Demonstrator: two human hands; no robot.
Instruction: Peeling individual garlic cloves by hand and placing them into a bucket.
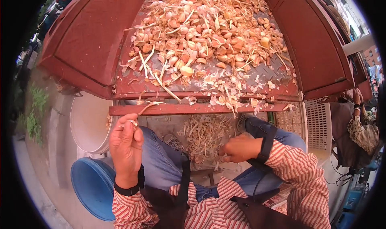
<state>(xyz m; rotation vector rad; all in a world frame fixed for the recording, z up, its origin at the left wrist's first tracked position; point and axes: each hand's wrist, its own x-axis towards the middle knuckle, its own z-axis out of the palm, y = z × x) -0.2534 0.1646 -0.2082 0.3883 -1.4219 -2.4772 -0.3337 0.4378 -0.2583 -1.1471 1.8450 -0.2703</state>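
Note:
My left hand point(126, 144) is raised at the left, near the front rail of the red cart. Between its thumb and fingers is a small pale garlic piece point(133, 123), and a dry garlic stalk point(147, 106) sticks out above the fingers. Whether the piece and the stalk are joined, I cannot tell. Lower and to the right, my right hand point(242, 148) hangs back-up between my knees, fingers curled and their tips mostly hidden. Ahead, a large heap of garlic cloves point(208, 32) with skins and stalks covers the cart's red metal bed point(135, 84).
Red side panels point(87, 38) flank the heap. A red rail point(193, 109) crosses its front. Below lies a pile of garlic skins point(205, 138). A white bucket point(90, 126) and a blue bucket point(90, 189) stand left, a plastic crate point(318, 123) right. Another person point(363, 129) sits far right.

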